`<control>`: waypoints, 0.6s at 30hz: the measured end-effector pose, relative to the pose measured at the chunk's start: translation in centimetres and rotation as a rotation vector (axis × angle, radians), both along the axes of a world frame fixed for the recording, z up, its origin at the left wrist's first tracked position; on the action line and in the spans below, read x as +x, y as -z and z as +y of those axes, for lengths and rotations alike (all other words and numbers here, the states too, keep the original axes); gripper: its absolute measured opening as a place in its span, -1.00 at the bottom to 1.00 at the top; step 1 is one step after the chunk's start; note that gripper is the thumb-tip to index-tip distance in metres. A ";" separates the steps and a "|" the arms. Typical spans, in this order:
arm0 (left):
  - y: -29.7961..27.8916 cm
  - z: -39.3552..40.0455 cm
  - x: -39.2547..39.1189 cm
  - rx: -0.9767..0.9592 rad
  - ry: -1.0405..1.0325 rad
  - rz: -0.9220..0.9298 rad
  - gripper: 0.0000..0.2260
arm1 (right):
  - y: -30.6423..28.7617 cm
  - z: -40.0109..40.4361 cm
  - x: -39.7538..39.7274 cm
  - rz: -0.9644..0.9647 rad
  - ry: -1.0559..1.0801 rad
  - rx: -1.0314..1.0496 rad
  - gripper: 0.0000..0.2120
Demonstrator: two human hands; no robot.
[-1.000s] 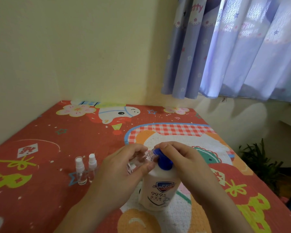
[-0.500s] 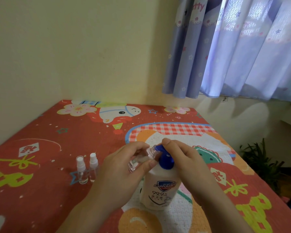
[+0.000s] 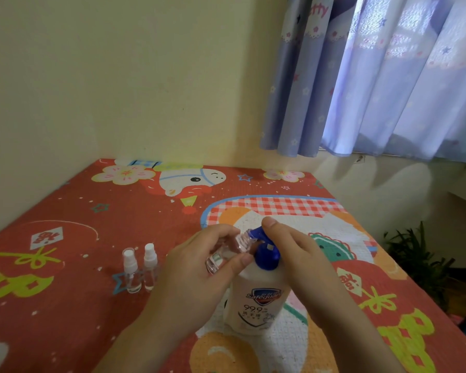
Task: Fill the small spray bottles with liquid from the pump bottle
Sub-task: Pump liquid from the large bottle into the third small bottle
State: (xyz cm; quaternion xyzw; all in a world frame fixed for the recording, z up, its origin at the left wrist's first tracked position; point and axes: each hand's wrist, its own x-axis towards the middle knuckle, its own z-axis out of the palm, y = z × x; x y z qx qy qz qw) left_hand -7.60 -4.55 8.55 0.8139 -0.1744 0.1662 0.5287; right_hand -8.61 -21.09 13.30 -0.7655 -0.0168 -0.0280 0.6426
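Nearest, white pump bottle upright on the patterned mat. Above it, right hand with fingers together on the blue pump head. Left hand clamped on an uncapped clear spray bottle, tilted, mouth touching the nozzle. Further left, two capped spray bottles upright, side by side. Beyond, wall and curtain.

White pump bottle with blue pump head stands upright before you. Clear open small bottle tilted, mouth at pump nozzle. Two capped spray bottles upright, side by side, well to your left.
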 end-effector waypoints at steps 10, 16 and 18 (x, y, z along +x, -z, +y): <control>0.2 0.2 0.1 0.043 -0.012 0.005 -0.65 | 0.5 -0.5 0.3 -0.023 -0.010 -0.099 -0.66; 0.1 0.3 0.2 0.100 -0.018 0.013 -0.67 | 0.6 -0.7 0.4 -0.047 -0.016 -0.095 -0.76; 0.2 0.4 0.3 0.107 -0.019 0.018 -0.69 | 0.6 -0.8 0.4 -0.052 -0.017 -0.100 -0.79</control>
